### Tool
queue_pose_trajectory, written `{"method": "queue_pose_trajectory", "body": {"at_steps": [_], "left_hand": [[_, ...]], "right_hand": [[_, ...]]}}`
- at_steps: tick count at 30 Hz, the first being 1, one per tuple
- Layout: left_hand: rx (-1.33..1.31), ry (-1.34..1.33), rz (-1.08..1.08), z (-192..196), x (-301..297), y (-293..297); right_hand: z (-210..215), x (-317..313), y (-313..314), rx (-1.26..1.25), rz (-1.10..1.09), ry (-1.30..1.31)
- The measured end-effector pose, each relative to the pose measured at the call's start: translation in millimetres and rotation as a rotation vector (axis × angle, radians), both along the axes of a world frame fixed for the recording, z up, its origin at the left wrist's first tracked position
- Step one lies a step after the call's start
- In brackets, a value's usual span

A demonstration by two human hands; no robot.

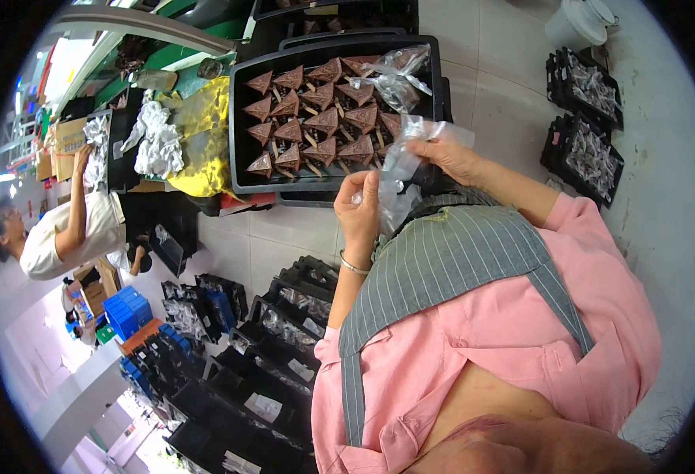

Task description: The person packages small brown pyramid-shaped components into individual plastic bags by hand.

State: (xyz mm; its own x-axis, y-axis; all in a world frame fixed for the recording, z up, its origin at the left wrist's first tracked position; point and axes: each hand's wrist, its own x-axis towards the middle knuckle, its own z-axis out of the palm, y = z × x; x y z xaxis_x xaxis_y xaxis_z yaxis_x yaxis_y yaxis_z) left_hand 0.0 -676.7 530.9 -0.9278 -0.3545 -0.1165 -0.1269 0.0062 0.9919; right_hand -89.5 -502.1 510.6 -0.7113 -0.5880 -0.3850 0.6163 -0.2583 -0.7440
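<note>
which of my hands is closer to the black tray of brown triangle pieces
Right. Your right hand is at the near right corner of the black tray, gripping a clear plastic bag. Your left hand holds the same bag, nearer your body.

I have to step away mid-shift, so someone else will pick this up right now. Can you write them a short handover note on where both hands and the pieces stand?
Left hand: closed in a grip on the lower part of a clear plastic bag.
Right hand: pinching the same bag's upper edge, holding it over the near rim of the tray.
Things: brown triangular pieces on short sticks lie in rows in the black plastic tray; more clear bags sit in its far right corner.
Done: whether the held bag already contains a piece cannot be told.
Left: the many pieces lying unbagged in the tray.
</note>
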Motion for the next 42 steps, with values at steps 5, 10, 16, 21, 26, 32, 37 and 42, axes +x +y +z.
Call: {"method": "queue_pose_trajectory", "body": {"at_steps": [5, 10, 16, 21, 26, 32, 37, 42], "left_hand": [[-0.310, 0.179, -0.031, 12, -5, 12], [-0.216, 0.007, -0.145, 14, -9, 11], [0.379, -0.061, -0.035, -1, -4, 10], [0.554, -0.113, 0.062, -15, 21, -38], [-0.083, -0.164, 0.209, -39, 36, -44], [-0.734, 0.017, -0.199, -3, 2, -16], [-0.419, -0.246, 0.072, -20, 19, -36], [-0.268, -0.313, 0.129, -31, 27, -35]], "right_hand": [[3, 0, -8, 0.044, 0.026, 0.009], [8, 7, -15, 0.010, 0.098, 0.158], [10, 3, -13, -0.142, 0.112, -0.079], [-19, -22, 13, -0.411, -0.147, -0.278], [3, -31, -10, 0.336, 0.030, 0.459], [37, -37, -64, 0.337, 0.519, 0.804], [-3, -109, -40, 1.012, 0.405, 1.355], [-31, -76, -44, 1.297, 0.739, 1.527]]}}
